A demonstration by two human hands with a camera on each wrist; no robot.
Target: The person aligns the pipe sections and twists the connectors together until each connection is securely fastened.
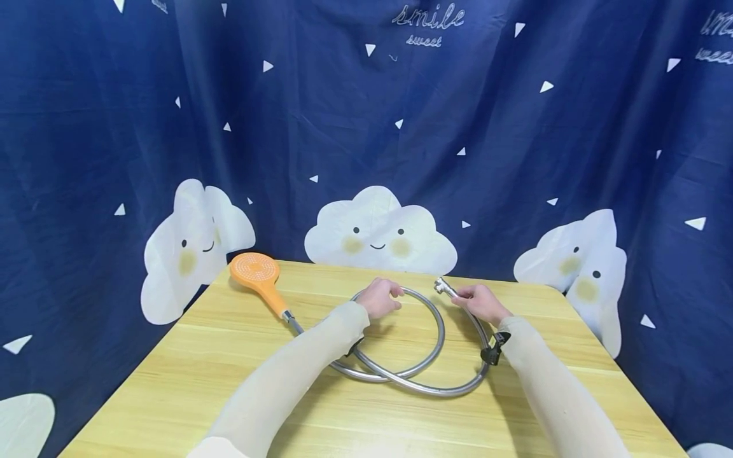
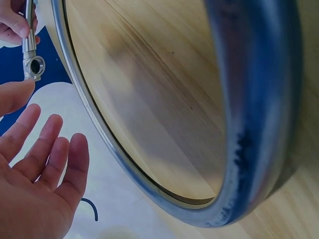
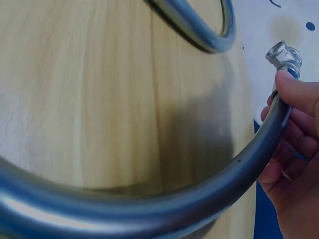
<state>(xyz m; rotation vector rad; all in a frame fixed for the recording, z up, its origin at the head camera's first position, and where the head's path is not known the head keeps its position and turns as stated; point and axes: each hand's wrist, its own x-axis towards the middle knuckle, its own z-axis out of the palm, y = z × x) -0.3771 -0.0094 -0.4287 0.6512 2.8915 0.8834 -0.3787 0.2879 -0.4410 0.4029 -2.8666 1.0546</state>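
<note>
A grey metal shower hose (image 1: 441,389) lies looped on the wooden table, crossing over itself near the middle. My right hand (image 1: 483,304) grips its far end between thumb and fingers, just below a silver metal fitting (image 1: 442,286). In the right wrist view that fitting (image 3: 284,55) shows a round opening. My left hand (image 1: 380,298) hovers over the left side of the loop with nothing in it. Its fingers are spread and relaxed in the left wrist view, beside the hose (image 2: 107,134). An orange shower head (image 1: 254,270) joins the hose's other end at the far left.
The wooden table (image 1: 189,381) reaches back to a dark blue curtain (image 1: 366,146) with white cloud faces. A black wrist camera (image 1: 495,348) on the right wrist overlaps the hose in the head view.
</note>
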